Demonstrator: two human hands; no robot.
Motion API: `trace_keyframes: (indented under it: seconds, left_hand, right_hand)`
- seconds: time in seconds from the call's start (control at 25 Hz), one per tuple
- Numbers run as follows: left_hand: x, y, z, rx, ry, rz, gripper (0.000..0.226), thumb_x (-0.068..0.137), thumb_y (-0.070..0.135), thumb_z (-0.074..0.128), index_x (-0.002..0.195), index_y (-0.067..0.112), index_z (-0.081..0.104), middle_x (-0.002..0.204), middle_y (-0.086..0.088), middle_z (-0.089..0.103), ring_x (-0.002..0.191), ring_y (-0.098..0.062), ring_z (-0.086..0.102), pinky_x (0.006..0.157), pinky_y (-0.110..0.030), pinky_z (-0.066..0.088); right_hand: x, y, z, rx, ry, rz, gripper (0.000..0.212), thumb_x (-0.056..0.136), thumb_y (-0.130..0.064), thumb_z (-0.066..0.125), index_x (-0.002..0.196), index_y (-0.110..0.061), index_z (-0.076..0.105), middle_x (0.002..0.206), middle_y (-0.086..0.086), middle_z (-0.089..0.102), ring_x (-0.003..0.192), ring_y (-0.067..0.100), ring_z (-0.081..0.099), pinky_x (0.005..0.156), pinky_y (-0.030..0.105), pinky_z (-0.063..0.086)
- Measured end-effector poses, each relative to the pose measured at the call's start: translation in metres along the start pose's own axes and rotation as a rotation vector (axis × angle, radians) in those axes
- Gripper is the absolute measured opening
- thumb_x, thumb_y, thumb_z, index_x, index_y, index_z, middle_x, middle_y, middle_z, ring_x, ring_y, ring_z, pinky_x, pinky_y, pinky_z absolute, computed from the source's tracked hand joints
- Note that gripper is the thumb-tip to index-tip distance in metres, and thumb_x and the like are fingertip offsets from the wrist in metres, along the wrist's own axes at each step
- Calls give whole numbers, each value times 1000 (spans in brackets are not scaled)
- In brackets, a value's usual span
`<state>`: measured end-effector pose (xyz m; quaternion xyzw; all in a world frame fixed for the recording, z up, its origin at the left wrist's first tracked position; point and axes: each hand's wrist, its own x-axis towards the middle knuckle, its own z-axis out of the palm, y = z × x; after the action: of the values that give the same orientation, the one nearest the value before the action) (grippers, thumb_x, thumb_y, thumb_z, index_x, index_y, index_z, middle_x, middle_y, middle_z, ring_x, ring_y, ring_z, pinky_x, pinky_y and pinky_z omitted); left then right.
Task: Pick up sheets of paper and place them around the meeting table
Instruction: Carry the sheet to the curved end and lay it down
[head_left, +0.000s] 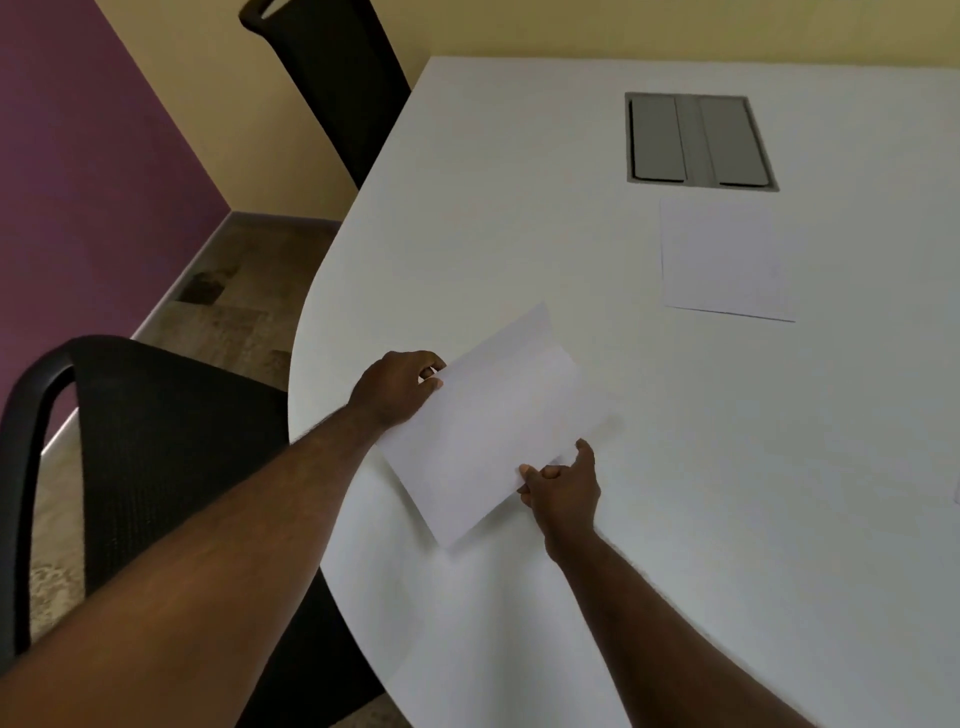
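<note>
Pinching opposite edges of a sheet (488, 421), the left hand (397, 387) and right hand (563, 486) hold it tilted just over the table (519, 208) near its rounded edge; a second sheet (724, 257) lies flat beside the hatch (698, 139).

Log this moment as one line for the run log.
left hand: pinches held sheet | right hand: pinches same sheet | sheet: above table edge | second sheet: flat on table
</note>
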<state>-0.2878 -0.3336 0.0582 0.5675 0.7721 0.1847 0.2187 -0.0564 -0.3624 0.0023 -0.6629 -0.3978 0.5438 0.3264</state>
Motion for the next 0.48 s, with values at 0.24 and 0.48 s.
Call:
trace_keyframes:
  seconds: [0.24,0.48]
  left_hand:
    - [21,-31,17,84,-76,-25,20,87,27,60,106,25,66,99,1,71,92,-24,64,79,-32,48]
    - [24,-57,34,186,-117,24,46,88,25,61,133,23,50,134,-3,57,121,-26,54,98,-37,40]
  right_hand:
    - [10,31,28,-258,-64,27,115,71,-11,74,149,-34,-7,62,7,67,70,27,70,81,41,57]
    - [10,35,39,-432,-52,30,89,74,-23,74,148,-18,25,99,17,72,105,26,65,99,35,48]
